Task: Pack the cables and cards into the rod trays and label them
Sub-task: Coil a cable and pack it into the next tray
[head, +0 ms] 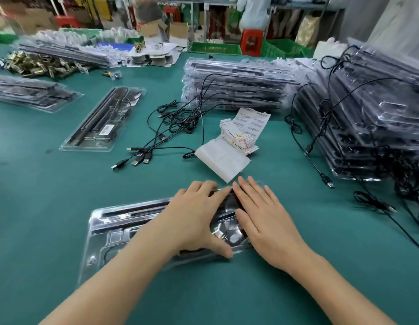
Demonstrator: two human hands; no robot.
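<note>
A clear plastic rod tray (114, 226) with black rods lies on the green table in front of me. My left hand (194, 216) lies flat on its right part, fingers straight, thumb at the tray's near edge. My right hand (264, 219) presses flat on the tray's right end beside it. Loose black USB cables (171, 127) lie in a tangle behind the tray. A bundle of cards and barcode label sheets (241, 132) sits to the right of the cables, over white sheets (222, 160).
Another filled tray (103, 120) lies at the left. Stacks of trays stand at back centre (234, 85), right (368, 109) and far left (32, 92). Brass parts (37, 64) are heaped at back left. A cable (321, 172) trails from the right stack. Green crates and a person stand behind.
</note>
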